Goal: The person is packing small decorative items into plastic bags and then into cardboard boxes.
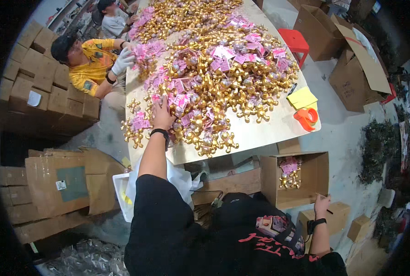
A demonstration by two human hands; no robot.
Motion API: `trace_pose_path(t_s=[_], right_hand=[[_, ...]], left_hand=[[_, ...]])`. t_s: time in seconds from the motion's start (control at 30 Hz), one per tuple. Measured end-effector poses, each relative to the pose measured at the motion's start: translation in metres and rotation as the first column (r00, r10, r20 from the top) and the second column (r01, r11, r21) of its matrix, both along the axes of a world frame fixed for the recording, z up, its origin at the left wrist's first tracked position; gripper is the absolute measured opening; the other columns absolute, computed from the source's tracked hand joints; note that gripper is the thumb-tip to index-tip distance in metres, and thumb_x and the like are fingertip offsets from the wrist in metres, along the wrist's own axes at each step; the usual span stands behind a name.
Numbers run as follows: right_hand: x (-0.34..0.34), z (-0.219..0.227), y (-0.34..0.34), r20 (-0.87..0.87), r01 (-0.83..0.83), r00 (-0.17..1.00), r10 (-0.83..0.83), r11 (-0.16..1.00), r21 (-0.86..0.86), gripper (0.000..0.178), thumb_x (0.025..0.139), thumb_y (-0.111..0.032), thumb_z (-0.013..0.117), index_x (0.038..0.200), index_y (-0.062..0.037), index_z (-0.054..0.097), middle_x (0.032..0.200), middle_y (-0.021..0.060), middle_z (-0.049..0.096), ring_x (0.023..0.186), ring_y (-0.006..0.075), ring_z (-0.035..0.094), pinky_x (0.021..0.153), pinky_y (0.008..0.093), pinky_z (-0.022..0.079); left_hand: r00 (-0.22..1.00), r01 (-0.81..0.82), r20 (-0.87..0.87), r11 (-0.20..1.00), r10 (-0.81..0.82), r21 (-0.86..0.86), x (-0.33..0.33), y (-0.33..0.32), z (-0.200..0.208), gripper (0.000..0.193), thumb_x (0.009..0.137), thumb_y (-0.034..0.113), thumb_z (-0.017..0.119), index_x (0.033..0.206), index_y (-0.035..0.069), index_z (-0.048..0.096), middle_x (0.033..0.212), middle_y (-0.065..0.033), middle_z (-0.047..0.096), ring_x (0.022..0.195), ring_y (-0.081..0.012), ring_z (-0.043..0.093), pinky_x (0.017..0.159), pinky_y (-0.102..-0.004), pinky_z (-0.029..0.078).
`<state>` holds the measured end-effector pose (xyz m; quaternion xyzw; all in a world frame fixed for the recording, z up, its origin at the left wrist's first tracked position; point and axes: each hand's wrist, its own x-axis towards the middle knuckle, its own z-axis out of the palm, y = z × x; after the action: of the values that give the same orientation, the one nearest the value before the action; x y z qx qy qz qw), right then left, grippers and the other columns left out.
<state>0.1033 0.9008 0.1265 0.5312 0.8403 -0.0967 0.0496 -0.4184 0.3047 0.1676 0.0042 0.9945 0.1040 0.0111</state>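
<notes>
Up close, left hand (161,115) fingers spread over glossy gold figurines (205,124) with pink tags.

Packing workshop or small warehouse. Long table (260,133) through frame centre heaped with gold figurines (223,87) bearing pink tags. Stacked cardboard cartons (44,87) along left edge, open boxes (352,69) upper right, part-filled carton (306,179) lower centre. Tape dispenser (306,117) at table's right end. Bare concrete floor (347,133); seated workers (88,62) upper left sorting.
</notes>
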Motion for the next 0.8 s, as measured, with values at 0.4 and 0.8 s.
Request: trace_pose_path(t_s=[0.4,0.8], right_hand=[[0.019,-0.011,-0.004,-0.054,0.031,0.998,-0.035,0.997,-0.066,0.071,0.088,-0.031,0.066,0.138,0.009,0.036,0.133,0.0338,0.047,0.126,0.046,0.045,0.106,0.0469,0.037],[-0.019,-0.056,0.037,-0.263,0.158,0.836,-0.481,0.671,-0.725,0.058,0.088,-0.024,0.066,0.128,0.0098,0.042,0.108,0.0184,0.06,0.09,0.0266,0.06,0.073,0.0371,0.052]], left_hand=[[0.995,0.078,-0.091,0.944,-0.051,0.32,-0.082,-0.074,0.011,0.033,0.084,0.006,0.061,0.117,0.006,0.067,0.104,-0.0203,0.07,0.096,-0.036,0.067,0.085,-0.0401,0.051],[0.988,0.141,-0.126,0.806,-0.083,0.575,-0.085,-0.056,0.258,0.033,0.087,0.011,0.068,0.116,-0.004,0.064,0.1,-0.01,0.071,0.085,-0.0181,0.067,0.075,-0.0303,0.052]])
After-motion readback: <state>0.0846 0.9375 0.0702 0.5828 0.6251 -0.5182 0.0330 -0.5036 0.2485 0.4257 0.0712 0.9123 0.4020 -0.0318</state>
